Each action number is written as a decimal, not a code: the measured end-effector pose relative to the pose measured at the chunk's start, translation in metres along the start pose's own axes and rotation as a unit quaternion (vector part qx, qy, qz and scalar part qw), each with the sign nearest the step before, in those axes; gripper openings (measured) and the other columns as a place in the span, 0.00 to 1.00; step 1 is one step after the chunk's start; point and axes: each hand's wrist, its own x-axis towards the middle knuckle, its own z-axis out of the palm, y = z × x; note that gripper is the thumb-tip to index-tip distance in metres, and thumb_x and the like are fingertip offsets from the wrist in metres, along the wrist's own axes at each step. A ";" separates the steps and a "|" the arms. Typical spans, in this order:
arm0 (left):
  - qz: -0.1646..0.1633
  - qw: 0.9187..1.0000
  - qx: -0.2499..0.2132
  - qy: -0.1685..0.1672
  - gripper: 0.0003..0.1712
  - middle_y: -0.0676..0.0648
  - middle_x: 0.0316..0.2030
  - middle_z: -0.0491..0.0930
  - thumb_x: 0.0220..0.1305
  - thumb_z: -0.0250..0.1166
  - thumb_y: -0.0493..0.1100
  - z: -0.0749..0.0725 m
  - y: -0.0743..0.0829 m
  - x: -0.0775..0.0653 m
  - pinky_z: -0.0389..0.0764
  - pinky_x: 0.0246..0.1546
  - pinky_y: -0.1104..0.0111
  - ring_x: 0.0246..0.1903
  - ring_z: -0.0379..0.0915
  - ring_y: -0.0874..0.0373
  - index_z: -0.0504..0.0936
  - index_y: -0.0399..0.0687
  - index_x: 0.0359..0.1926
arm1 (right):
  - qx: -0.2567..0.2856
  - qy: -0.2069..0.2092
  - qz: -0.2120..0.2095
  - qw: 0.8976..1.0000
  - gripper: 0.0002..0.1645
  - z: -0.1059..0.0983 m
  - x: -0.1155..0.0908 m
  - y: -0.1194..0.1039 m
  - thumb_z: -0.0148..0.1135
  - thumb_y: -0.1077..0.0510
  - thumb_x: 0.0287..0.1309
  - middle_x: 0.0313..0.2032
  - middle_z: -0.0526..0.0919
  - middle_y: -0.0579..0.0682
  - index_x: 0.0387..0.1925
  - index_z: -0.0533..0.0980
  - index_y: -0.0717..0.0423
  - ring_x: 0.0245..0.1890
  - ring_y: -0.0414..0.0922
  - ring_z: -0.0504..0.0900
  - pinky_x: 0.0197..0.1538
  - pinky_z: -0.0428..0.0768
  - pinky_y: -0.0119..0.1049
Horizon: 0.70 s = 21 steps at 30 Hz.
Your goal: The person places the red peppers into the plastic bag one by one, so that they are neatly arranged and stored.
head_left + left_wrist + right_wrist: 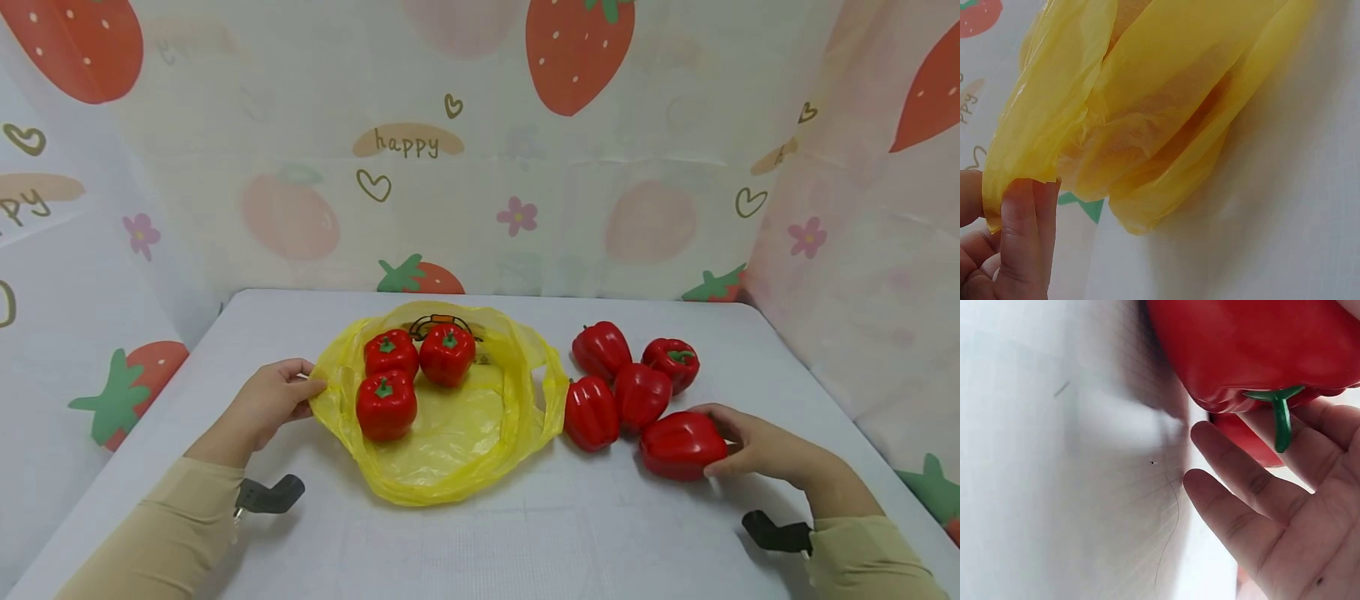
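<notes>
My left hand (273, 400) pinches the left rim of a yellow plastic bag (465, 467) between thumb and fingers; in the left wrist view the bag's thin film (1029, 137) hangs from those fingers. The bag's mouth is spread wide, with three red bell peppers inside, one of them nearest the front (386, 406). On the right, my right hand (757, 442) grips another red bell pepper (678, 447) at its stem end, thumb and fingers around its sides. Its green stem (1281, 422) shows in the right wrist view, beside the spread lower fingers.
Several more red bell peppers (643, 396) lie in a cluster between the bag and my right hand. The leftmost (592, 414) is right at the bag's edge. A white-covered table (480, 550) holds everything, with a strawberry-print curtain (570, 167) behind and at both sides.
</notes>
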 end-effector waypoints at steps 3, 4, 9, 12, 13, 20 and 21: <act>0.001 1.000 -0.001 -0.001 0.19 0.43 0.39 0.77 0.63 0.57 0.48 0.000 0.000 0.000 0.80 0.38 0.70 0.32 0.75 0.55 0.72 0.38 0.47 | -0.004 0.003 0.002 1.000 0.48 -0.001 0.000 0.000 0.72 0.56 0.40 0.56 0.66 0.62 0.61 0.57 0.60 0.55 0.58 0.64 0.43 0.79 0.44; 0.001 1.000 0.000 -0.001 0.19 0.42 0.39 0.77 0.64 0.57 0.48 0.000 0.000 0.000 0.80 0.38 0.70 0.32 0.75 0.55 0.72 0.38 0.47 | -0.003 0.003 0.002 1.000 0.48 -0.001 0.000 -0.001 0.72 0.56 0.40 0.56 0.66 0.62 0.62 0.57 0.60 0.55 0.58 0.63 0.43 0.79 0.44; -0.001 1.000 -0.001 -0.002 0.19 0.42 0.40 0.77 0.63 0.58 0.48 0.000 0.000 0.001 0.80 0.38 0.70 0.32 0.75 0.56 0.72 0.38 0.47 | 0.001 0.006 0.000 1.000 0.47 -0.003 -0.001 -0.005 0.71 0.56 0.40 0.55 0.66 0.62 0.61 0.57 0.59 0.54 0.57 0.65 0.43 0.79 0.44; -0.002 1.000 -0.001 -0.002 0.19 0.42 0.40 0.77 0.63 0.58 0.48 0.000 0.000 0.001 0.80 0.38 0.70 0.32 0.75 0.56 0.72 0.38 0.47 | -0.002 0.008 -0.001 1.000 0.46 -0.006 -0.003 -0.008 0.70 0.56 0.41 0.55 0.66 0.61 0.61 0.57 0.57 0.53 0.57 0.66 0.42 0.80 0.44; -0.002 1.000 -0.001 -0.002 0.19 0.42 0.40 0.77 0.63 0.58 0.48 0.000 0.000 0.001 0.80 0.38 0.70 0.32 0.75 0.56 0.72 0.38 0.47 | -0.001 0.009 0.000 1.000 0.46 -0.007 -0.004 -0.008 0.70 0.56 0.42 0.55 0.65 0.61 0.62 0.58 0.56 0.53 0.57 0.66 0.42 0.79 0.44; -0.002 1.000 0.002 -0.002 0.19 0.42 0.41 0.77 0.64 0.57 0.48 0.000 0.001 0.001 0.80 0.38 0.69 0.32 0.75 0.56 0.72 0.38 0.47 | -0.006 0.016 -0.019 1.000 0.46 -0.013 -0.005 -0.012 0.71 0.55 0.42 0.55 0.64 0.61 0.61 0.57 0.53 0.54 0.60 0.65 0.41 0.80 0.44; -0.002 1.000 0.002 -0.002 0.19 0.42 0.41 0.77 0.64 0.57 0.48 0.000 0.001 0.001 0.80 0.38 0.69 0.32 0.75 0.56 0.72 0.38 0.47 | -0.007 0.016 -0.026 0.999 0.46 -0.014 -0.005 -0.012 0.71 0.56 0.41 0.55 0.64 0.62 0.61 0.57 0.54 0.54 0.60 0.65 0.40 0.81 0.43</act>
